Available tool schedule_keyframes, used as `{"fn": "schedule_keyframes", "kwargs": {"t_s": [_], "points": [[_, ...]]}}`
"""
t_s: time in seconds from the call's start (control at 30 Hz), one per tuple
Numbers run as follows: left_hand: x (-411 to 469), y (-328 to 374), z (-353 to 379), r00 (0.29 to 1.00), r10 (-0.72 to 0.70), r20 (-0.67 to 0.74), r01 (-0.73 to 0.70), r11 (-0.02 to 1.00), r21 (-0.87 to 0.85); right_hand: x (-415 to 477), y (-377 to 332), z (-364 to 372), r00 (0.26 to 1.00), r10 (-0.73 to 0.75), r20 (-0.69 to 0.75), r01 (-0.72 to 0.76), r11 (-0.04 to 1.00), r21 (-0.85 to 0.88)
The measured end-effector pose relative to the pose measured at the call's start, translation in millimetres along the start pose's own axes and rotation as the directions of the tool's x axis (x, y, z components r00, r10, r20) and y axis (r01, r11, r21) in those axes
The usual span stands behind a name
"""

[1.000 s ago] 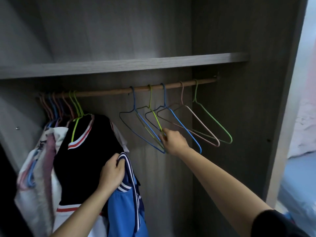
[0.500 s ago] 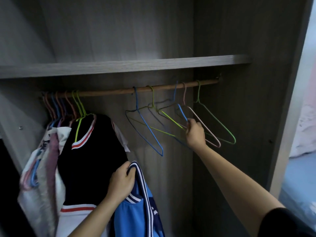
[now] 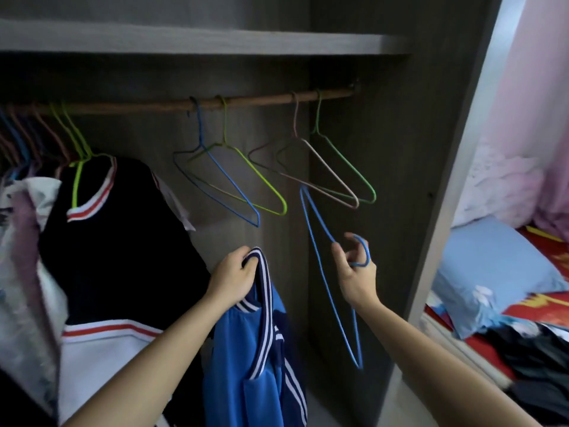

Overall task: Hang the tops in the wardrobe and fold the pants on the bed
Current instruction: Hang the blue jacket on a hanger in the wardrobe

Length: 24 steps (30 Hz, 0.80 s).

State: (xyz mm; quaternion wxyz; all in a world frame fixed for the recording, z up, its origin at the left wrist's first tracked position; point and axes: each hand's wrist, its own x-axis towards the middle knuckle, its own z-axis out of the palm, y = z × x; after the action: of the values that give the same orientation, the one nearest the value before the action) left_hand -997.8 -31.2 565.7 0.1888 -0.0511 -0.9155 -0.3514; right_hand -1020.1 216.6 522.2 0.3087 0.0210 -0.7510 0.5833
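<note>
My left hand [image 3: 231, 276] grips the striped collar of a blue top [image 3: 246, 343] that hangs down in front of the open wardrobe. A blue wire hanger [image 3: 317, 241] is off the rail, turned on end, and my right hand [image 3: 357, 272] holds it by its hook. Above, the wooden rail [image 3: 255, 101] carries several empty wire hangers: blue [image 3: 229, 192], yellow-green [image 3: 261, 183], pink [image 3: 326, 177] and green [image 3: 354, 171]. A black top with red and white trim [image 3: 123, 229] hangs at the left on a yellow-green hanger.
More clothes hang bunched at the rail's far left [image 3: 21, 211]. A grey shelf [image 3: 215, 41] runs above the rail. The wardrobe's side panel [image 3: 446, 211] stands at the right. Beyond it is the bed with a blue pillow [image 3: 492, 272] and dark clothes [image 3: 538, 349].
My right hand has lifted the blue hanger off the rail and brought it down and toward me. The left hand with the blue top has moved right. The view has shifted right, showing the bed.
</note>
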Motion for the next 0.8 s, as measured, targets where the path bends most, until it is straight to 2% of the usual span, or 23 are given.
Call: {"fn": "schedule_keyframes", "kwargs": {"t_s": [0.07, 0.27, 0.43, 0.53, 0.63, 0.8], "points": [[4, 2, 12, 0.999, -0.012, 0.038, 0.012, 1.000, 0.011, -10, 10, -13, 1.000, 0.010, 0.029, -0.007, 0.994, -0.113], [20, 1, 44, 0.991, -0.089, 0.099, 0.084, 0.995, 0.055, -44, 10, -55, 0.956, 0.084, 0.282, 0.009, 0.949, -0.316], [36, 2, 55, 0.989, -0.120, 0.089, 0.109, 0.987, 0.122, -58, -18, -94, 0.865, 0.240, 0.441, -0.016, 0.891, -0.454], [40, 6, 57, 0.981, -0.106, 0.160, 0.078, 0.982, 0.174, -57, -37, -118, 0.855, 0.193, 0.482, 0.051, 0.893, -0.448], [37, 15, 64, 0.974, -0.057, 0.217, 0.023, 0.988, 0.153, -53, -47, -129, 0.849, 0.145, 0.508, 0.079, 0.916, -0.393], [26, 42, 73, 0.929, 0.095, 0.357, -0.118, 0.992, 0.044, -45, -46, -120, 0.813, 0.184, 0.553, 0.017, 0.941, -0.338]]}}
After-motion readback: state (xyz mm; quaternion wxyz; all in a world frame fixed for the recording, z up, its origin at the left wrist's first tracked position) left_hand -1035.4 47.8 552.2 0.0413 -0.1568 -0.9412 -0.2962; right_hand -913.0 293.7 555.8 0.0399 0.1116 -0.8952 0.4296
